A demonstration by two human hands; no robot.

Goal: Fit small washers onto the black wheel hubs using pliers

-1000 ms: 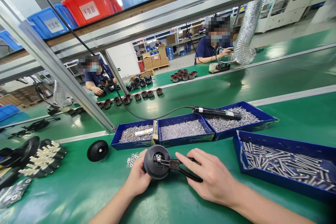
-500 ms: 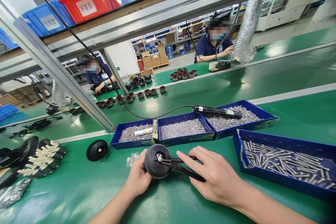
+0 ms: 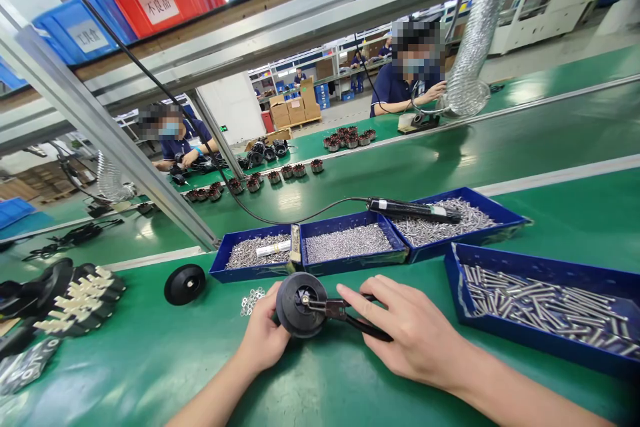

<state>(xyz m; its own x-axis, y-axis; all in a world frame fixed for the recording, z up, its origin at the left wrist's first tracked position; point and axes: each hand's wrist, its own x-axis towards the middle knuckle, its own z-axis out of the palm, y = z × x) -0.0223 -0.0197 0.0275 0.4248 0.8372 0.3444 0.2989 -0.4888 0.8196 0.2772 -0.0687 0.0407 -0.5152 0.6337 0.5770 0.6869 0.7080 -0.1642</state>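
- L hand (image 3: 265, 330): fingers wrapped round L side of blk round part (image 3: 287, 317), gripping it; part is nr worktop's (image 3: 320, 393) middle, face tipped up twd camera.
- R hand (image 3: 410, 333): grasping pliers (image 3: 336, 309) by blk handles, index finger stretched out twd part. Plier tips at small metal centre of part; can't tell if they pinch it.
- Washers (image 3: 251, 301): loose pile on worktop, just beyond L hand.
- Blk disc (image 3: 175, 290): flat, L of washers, nr worktop's far edge.
- 3 blue trays w/ small metal bits, in row along far edge: L tray (image 3: 250, 273) (white tube (image 3: 273, 249) on top), mid tray (image 3: 357, 263), R tray (image 3: 465, 247).
- Blk corded tool (image 3: 413, 210): lying across R tray.
- 4th tray (image 3: 540, 345): R of R hand, holds long metal pins (image 3: 545, 303).
- White-pronged parts (image 3: 85, 300): twd worktop's far L corner; clear bag (image 3: 25, 367) closer to near edge.
- Bg: 2 ppl in dk blue, L person (image 3: 175, 145) & R person (image 3: 386, 92), at far bench.
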